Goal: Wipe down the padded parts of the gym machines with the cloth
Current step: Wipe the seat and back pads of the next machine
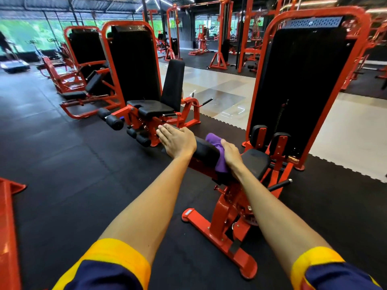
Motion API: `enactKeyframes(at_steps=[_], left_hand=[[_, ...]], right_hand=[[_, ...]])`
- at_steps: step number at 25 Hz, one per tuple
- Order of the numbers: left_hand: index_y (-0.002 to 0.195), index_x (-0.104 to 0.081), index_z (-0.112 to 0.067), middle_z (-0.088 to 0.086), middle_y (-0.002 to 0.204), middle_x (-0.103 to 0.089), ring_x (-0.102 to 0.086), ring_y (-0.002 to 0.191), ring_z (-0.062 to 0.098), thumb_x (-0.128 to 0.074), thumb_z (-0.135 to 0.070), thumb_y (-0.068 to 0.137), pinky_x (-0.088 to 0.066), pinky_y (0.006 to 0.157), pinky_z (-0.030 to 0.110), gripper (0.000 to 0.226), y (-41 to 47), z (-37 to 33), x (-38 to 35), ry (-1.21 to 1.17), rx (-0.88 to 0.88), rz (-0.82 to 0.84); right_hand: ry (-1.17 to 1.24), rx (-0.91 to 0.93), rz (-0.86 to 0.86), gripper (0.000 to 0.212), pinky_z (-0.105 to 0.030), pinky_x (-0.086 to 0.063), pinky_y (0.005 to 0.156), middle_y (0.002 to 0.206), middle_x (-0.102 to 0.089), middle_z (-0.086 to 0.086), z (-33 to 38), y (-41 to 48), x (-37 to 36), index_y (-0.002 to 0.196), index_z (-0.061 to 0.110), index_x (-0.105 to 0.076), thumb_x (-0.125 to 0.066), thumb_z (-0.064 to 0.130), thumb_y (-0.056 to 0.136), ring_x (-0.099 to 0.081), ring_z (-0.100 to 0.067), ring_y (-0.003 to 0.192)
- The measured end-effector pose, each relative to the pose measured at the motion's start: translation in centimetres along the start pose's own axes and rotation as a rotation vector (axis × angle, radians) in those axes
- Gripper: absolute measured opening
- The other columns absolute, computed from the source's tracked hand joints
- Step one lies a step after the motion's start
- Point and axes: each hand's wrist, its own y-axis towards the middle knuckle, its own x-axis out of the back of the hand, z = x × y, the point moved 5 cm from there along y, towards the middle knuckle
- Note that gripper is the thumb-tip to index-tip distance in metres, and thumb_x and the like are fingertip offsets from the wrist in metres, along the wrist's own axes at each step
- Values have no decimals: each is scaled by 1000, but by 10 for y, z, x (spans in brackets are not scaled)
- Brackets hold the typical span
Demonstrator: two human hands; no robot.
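Head view looks down over a black rubber floor (62, 164) lined with orange-red gym machines. The nearest machine (228, 208) stands just ahead, its tall weight tower (303, 80) at the floor's right edge beside pale tiles (219, 88). A second machine (136, 70) sits further back on the left. The near machine's black back pad (206, 152) faces away, with its seat pad (254, 162) just beyond. Two bare forearms in yellow-cuffed navy sleeves (117, 262) reach out to the pad. The left hand (178, 141) lies flat on the left end of the pad's top edge, fingers straight and pressed together. The right hand (231, 156) grips a purple cloth (215, 141), which is bunched over the right end of that top edge and hangs down the pad's near face.
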Motion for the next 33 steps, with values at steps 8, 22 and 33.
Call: enactKeyframes(at_steps=[8, 22, 33], left_hand=[[160, -11, 0, 13, 170, -3, 4, 157, 24, -31, -27, 104, 2, 127, 37, 65, 2, 0, -1, 17, 6, 20], [160, -13, 0, 16, 169, -4, 0, 157, 27, -25, -25, 107, 2, 127, 40, 60, 12, 0, -4, 273, -1, 41], [158, -9, 5, 23, 168, -3, -2, 157, 32, -28, -24, 107, -2, 127, 40, 62, 30, -13, -5, 568, 147, 143]], right_hand=[[-39, 395, 320, 17, -18, -38, 103, 124, -62, 16, 63, -35, -3, 117, 36, -66, -53, 38, 105, -55, 6, 115], [-11, 405, 961, 57, -15, -18, 122, 163, -29, 14, 52, 44, -42, 160, 20, -32, -50, 29, 107, -26, 2, 148], [7, 533, 1038, 43, -18, -23, 112, 154, -47, -8, 80, 83, -94, 149, 4, -47, -47, 6, 106, -39, -15, 143]])
